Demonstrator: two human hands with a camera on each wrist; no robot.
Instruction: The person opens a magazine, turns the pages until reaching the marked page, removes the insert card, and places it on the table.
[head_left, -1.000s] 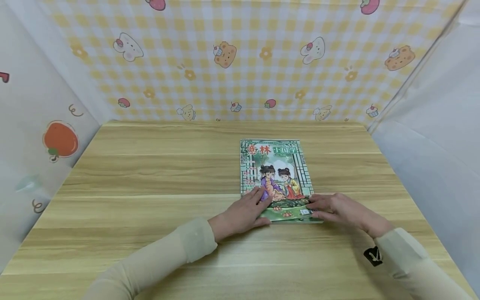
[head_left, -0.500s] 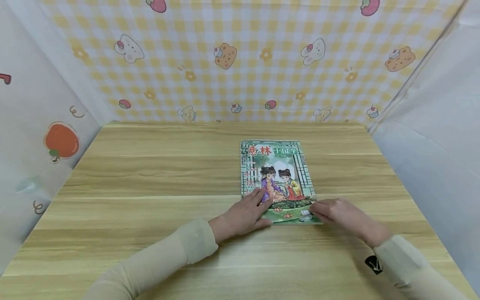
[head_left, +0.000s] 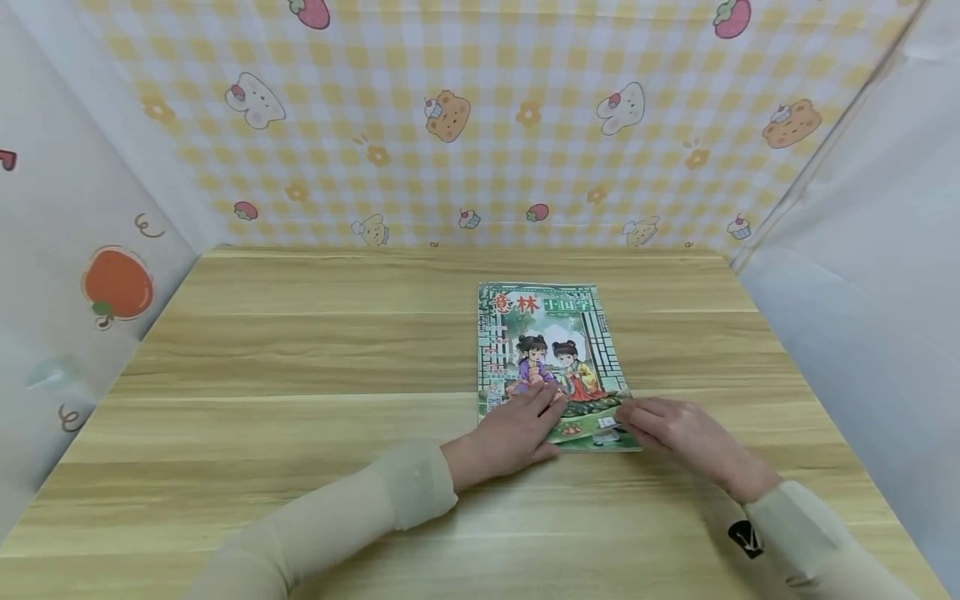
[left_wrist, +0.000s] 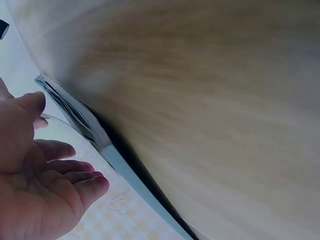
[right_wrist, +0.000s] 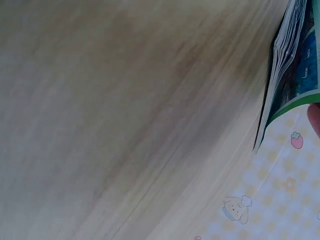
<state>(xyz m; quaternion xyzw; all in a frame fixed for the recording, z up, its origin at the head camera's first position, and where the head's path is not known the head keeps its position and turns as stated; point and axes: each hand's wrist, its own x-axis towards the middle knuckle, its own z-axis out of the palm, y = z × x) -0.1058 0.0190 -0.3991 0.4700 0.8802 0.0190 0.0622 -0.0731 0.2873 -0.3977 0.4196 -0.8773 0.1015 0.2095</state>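
Observation:
A magazine (head_left: 551,350) with a green illustrated cover lies closed on the wooden table (head_left: 300,350), right of centre. My left hand (head_left: 517,432) lies flat on the cover's near left part, fingers straight. In the left wrist view the left hand's (left_wrist: 42,185) palm and loosely bent fingers hover by the magazine's edge (left_wrist: 75,115). My right hand (head_left: 671,433) reaches in from the right, its fingertips touching the near right corner. The right wrist view shows that corner of the magazine (right_wrist: 282,65) with its pages slightly fanned and one fingertip (right_wrist: 315,120) above the cover.
Checked yellow cartoon-print walls (head_left: 480,125) close off the back of the table, and pale panels (head_left: 862,250) shut in both sides. The wooden surface stretches left of the magazine and in front of it.
My left hand has slid a little to the right and further onto the cover. The right hand stays at the near right corner. The magazine has not moved.

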